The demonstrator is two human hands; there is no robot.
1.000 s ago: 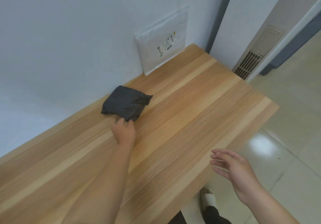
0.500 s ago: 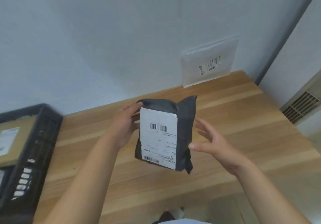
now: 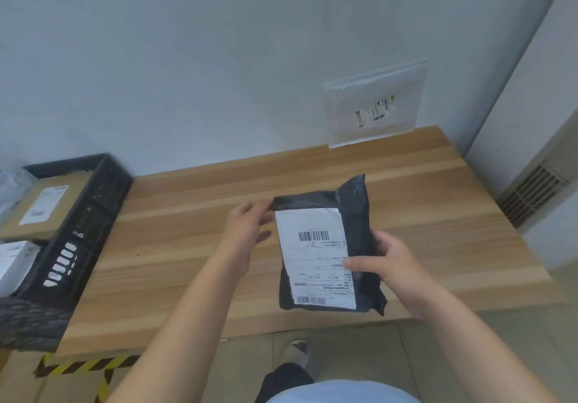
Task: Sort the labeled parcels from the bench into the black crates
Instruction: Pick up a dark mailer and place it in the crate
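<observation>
I hold a black poly-bag parcel (image 3: 359, 212) above the wooden bench (image 3: 187, 246), its white barcode label facing me. My left hand (image 3: 247, 227) pinches the bag's top left corner. My right hand (image 3: 391, 265) grips its right edge, thumb across the label. A black crate (image 3: 84, 224) sits at the bench's left end with a labeled cardboard parcel (image 3: 43, 208) and a white parcel (image 3: 15, 265) inside. A white plastic parcel (image 3: 375, 105) with a small label leans upright against the wall at the back right.
The white wall runs right behind the bench. A vent grille (image 3: 531, 196) is low on the right wall. Yellow-black floor tape (image 3: 78, 368) lies under the bench's front left. My foot (image 3: 297, 352) stands near the bench's front edge.
My left hand lifted the black parcel off the bench and turned its label toward me. My right hand came in and took hold of its right edge. My view swung left, showing the crate.
</observation>
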